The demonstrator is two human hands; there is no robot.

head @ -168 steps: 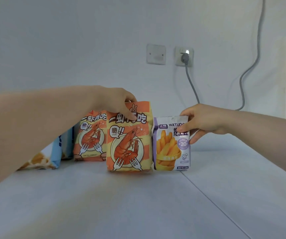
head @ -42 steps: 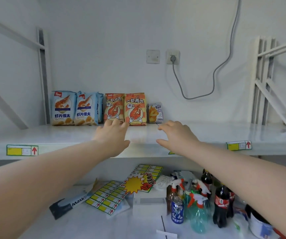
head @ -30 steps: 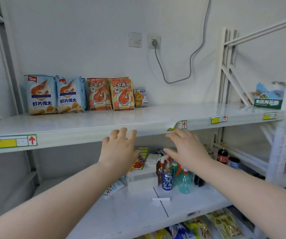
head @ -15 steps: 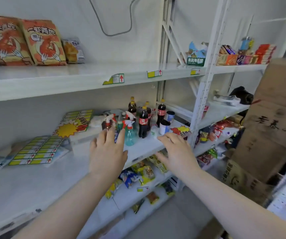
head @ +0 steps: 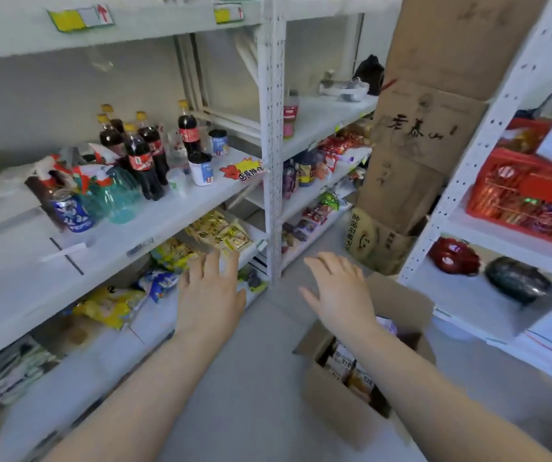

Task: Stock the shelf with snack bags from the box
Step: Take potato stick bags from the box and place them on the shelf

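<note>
A: Grips first, quick.
B: Left grip (head: 209, 295) is flat, fingers spread, holding nothing. Right grip (head: 338, 295) is the same, loose and empty.
A: Where, against the box?
B: Right grip hovers over the far left corner of the box (head: 334, 405), and its forearm crosses above the opening. Left grip is well left of the box, in front of the low shelves.
A: Snack bags?
B: The snack bags (head: 343, 358) stand packed on edge inside the box, which sits on the floor. Some are hidden under the forearm. None are in hand.
A: Handling?
B: My guess is light, puffy, slick film with crushable contents. Pinch the top seal or cup the sides lightly, and don't squeeze the middle. They look tightly packed, so lift straight up.
A: Anything else?
B: The shelf (head: 154, 28) is high up, left of the box. Cola bottles (head: 141, 161) are up-left of it, stacked cartons (head: 411, 145) behind it, and a red basket (head: 527, 195) up-right.
</note>
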